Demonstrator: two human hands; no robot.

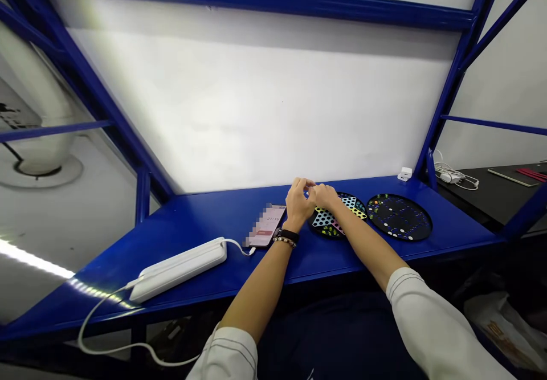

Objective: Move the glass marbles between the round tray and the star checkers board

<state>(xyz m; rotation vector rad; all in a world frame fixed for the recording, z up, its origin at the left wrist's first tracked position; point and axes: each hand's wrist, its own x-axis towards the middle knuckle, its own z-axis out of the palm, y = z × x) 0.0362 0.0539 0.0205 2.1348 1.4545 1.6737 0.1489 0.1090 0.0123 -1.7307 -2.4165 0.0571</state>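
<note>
My left hand (pixel 299 200), with a dark band and a beaded bracelet on its wrist, is closed with curled fingers. Its fingertips meet those of my right hand (pixel 325 196), which is also closed. Whatever is between the fingers is too small or hidden to make out. Both hands are over the far left edge of a round black game board (pixel 331 231) with a coloured star of holes, like Chinese checkers. My right forearm covers part of that star. Just right of it lies a second round black board (pixel 399 215) with some white pieces along its rim.
A phone (pixel 267 226) lies left of my left wrist, plugged into a white cable. The cable runs by a long white power strip (pixel 179 269) on the blue table (pixel 205 215). A white charger (pixel 404 174) stands at the back right. Blue frame bars surround the table.
</note>
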